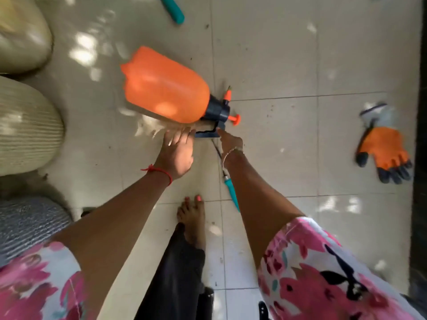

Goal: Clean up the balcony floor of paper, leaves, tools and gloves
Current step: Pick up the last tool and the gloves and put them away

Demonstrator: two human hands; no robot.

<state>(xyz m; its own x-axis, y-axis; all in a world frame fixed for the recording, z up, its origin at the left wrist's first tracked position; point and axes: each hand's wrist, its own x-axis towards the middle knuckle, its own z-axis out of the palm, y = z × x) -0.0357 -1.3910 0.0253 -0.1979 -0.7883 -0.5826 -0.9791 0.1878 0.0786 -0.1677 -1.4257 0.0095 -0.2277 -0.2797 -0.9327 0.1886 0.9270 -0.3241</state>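
So why are both hands going down to the orange sprayer (165, 85)?

It is lying on its side on the floor tiles (277, 54), so I'd guess the person is going for the dark handle (206, 134) at its neck, the easiest part to lift by. The left hand (178, 151) is reaching in with fingers straight and loosely spread, tips just at the handle, holding nothing.

And the right hand (231, 142)?

It is pointing away from the camera, fingertips at the handle's other end. Whether they are curling round it or only touching, I cannot tell, because the back of the hand is hiding them.

What else is waiting?

An orange glove (383, 151) is lying flat, well apart to the right. A teal-handled tool (231, 190) is lying partly under the right forearm, its working end hard to make out. Another teal handle (174, 9) is being cut off by the top edge, and blur is smearing the pots (25, 128) at left.
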